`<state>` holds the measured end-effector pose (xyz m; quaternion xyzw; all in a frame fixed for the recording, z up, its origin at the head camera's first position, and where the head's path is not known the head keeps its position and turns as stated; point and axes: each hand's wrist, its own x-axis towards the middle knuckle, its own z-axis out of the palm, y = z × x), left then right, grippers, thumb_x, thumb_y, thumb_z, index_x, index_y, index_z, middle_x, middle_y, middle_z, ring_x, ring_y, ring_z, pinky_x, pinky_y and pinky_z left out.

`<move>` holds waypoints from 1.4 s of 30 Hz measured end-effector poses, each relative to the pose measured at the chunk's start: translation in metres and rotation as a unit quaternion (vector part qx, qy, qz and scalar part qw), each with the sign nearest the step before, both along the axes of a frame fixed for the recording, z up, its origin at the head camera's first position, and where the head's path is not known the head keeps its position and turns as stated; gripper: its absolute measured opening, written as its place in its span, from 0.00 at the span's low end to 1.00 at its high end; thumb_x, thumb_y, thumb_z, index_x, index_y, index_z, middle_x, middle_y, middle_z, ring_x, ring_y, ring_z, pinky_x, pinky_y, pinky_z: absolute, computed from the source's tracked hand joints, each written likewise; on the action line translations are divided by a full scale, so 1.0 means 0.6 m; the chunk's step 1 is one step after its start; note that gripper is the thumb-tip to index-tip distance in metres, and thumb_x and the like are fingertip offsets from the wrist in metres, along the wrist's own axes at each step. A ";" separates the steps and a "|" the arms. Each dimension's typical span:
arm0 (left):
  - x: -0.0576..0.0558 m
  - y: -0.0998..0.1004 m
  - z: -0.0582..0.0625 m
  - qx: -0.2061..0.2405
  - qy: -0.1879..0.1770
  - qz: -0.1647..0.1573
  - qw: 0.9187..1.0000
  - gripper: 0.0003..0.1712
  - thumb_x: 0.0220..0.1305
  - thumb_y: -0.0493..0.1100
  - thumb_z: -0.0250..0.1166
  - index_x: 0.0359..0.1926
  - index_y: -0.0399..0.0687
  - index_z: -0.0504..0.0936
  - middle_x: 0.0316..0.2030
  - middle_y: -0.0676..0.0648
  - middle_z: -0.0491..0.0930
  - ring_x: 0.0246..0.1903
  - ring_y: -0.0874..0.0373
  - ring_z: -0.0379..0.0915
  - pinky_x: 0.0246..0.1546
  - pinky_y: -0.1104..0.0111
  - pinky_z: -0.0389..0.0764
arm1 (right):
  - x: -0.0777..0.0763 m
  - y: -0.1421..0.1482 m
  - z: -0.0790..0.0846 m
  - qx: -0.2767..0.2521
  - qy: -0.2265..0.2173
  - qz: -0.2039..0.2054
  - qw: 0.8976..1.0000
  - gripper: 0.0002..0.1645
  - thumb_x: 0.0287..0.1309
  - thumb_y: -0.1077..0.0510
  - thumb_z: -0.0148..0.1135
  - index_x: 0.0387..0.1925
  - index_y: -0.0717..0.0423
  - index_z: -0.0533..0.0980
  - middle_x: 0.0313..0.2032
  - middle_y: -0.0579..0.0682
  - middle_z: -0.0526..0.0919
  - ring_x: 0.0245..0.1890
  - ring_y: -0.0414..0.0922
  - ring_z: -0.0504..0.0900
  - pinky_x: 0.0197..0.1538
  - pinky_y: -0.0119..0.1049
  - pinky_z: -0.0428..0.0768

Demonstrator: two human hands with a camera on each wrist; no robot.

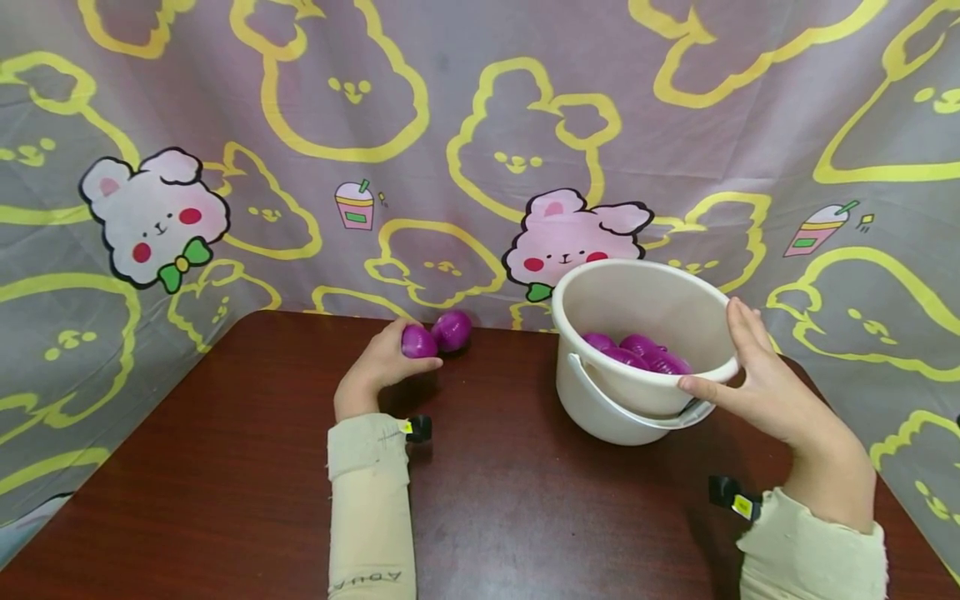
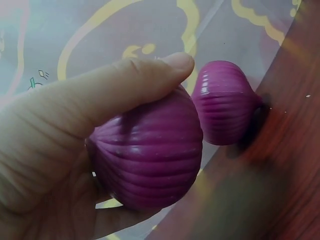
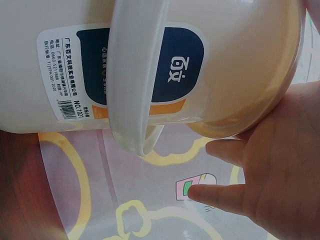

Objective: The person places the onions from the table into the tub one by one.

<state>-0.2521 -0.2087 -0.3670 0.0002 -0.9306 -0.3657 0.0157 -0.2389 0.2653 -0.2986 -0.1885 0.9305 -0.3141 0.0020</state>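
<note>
My left hand [image 1: 375, 367] holds a shiny purple onion [image 1: 417, 342] between thumb and fingers at the far side of the table. In the left wrist view the thumb lies over the ribbed side of this onion [image 2: 155, 150]. Just beyond it, a second purple onion [image 1: 452, 331] rests on the tabletop near the back edge. My right hand [image 1: 780, 392] grips the rim of a cream bucket [image 1: 592, 417], thumb at the near rim and other fingers along the right side. Inside the bucket lie several purple onions [image 1: 637, 357], partly hidden by its near wall.
A pale carrying handle [image 3: 135, 75] hangs down the bucket's outer wall, across a printed label [image 3: 65, 75]. Behind the dark brown table [image 1: 487, 500] hangs a grey cloth [image 1: 442, 100] with yellow outlines and rabbit faces.
</note>
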 end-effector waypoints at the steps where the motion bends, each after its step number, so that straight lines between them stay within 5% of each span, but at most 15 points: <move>1: 0.000 0.000 0.001 0.000 -0.001 0.001 1.000 0.39 0.54 0.54 0.75 0.60 0.42 0.68 0.55 0.39 0.73 0.55 0.43 0.72 0.57 0.51 0.78 | 0.000 0.000 0.000 -0.001 0.000 0.000 1.000 0.70 0.58 0.42 0.66 0.76 0.56 0.25 0.78 0.60 0.23 0.77 0.65 0.25 0.66 0.77 0.46; 42: 0.045 -0.007 0.074 0.010 0.067 0.017 0.998 0.44 0.53 0.53 0.76 0.65 0.44 0.66 0.57 0.40 0.74 0.55 0.43 0.72 0.55 0.50 0.80 | 0.001 -0.003 0.003 0.015 -0.018 -0.007 1.000 0.69 0.59 0.41 0.65 0.76 0.54 0.23 0.78 0.59 0.22 0.75 0.71 0.34 0.63 0.78 0.53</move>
